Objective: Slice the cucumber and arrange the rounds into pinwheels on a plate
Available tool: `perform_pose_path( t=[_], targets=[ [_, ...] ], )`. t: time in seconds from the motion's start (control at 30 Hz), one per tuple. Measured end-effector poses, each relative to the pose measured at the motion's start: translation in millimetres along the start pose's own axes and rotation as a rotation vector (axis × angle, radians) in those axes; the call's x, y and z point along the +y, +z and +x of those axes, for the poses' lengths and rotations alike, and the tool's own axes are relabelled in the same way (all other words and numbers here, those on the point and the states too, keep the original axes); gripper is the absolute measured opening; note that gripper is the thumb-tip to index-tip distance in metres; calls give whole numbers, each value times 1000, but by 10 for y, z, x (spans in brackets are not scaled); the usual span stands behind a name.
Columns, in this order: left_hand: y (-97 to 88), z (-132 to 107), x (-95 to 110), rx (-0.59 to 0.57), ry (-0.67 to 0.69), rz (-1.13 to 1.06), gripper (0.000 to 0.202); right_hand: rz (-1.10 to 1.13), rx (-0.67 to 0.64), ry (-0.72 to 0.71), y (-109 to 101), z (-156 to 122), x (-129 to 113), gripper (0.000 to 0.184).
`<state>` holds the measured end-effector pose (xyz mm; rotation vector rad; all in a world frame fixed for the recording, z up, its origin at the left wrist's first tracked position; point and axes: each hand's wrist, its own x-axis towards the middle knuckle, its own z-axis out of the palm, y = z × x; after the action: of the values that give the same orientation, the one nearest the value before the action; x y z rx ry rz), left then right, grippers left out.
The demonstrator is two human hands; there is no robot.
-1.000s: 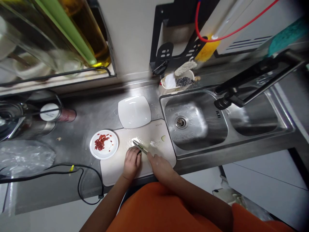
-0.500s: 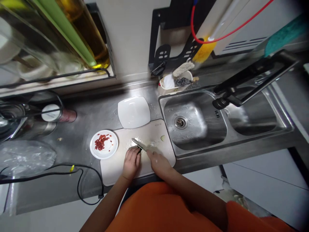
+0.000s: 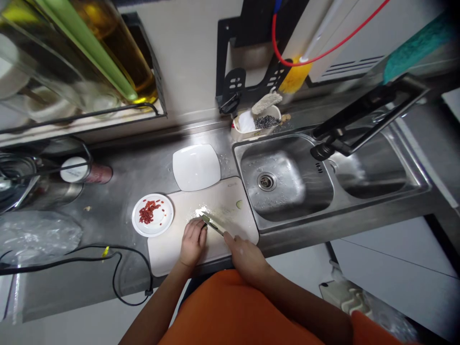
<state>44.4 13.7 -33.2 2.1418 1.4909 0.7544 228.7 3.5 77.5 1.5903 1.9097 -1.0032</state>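
A pale cutting board (image 3: 172,249) lies on the steel counter beside the sink. My left hand (image 3: 192,242) rests on it with fingers curled, pressing down a small green vegetable that is mostly hidden under the fingertips. My right hand (image 3: 244,254) is closed on the handle of a knife (image 3: 210,222), whose blade points up-left and meets the vegetable next to the left fingertips. Pale cut bits (image 3: 226,212) and one green slice (image 3: 239,204) lie on the board's far right part.
A round white plate with chopped red chili (image 3: 152,214) sits left of the board. A square white plate (image 3: 196,166) stands behind it. The steel sink (image 3: 283,179) is on the right under a black faucet (image 3: 359,120). A black cable (image 3: 118,268) loops over the counter's front left.
The knife and my right hand drew back slightly toward me, the blade staying at my left fingertips. The view shifted a little to the right.
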Motion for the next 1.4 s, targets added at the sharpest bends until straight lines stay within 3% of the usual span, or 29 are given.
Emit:
perform_pose_path(
  t=[0.67, 1.4],
  targets=[
    [1, 6, -7, -15, 11, 26, 19, -6, -53, -2, -93, -26, -31, 42],
    [-16, 32, 12, -8, -4, 25, 18, -15, -29, -20, -68, 127, -85, 42]
  ],
)
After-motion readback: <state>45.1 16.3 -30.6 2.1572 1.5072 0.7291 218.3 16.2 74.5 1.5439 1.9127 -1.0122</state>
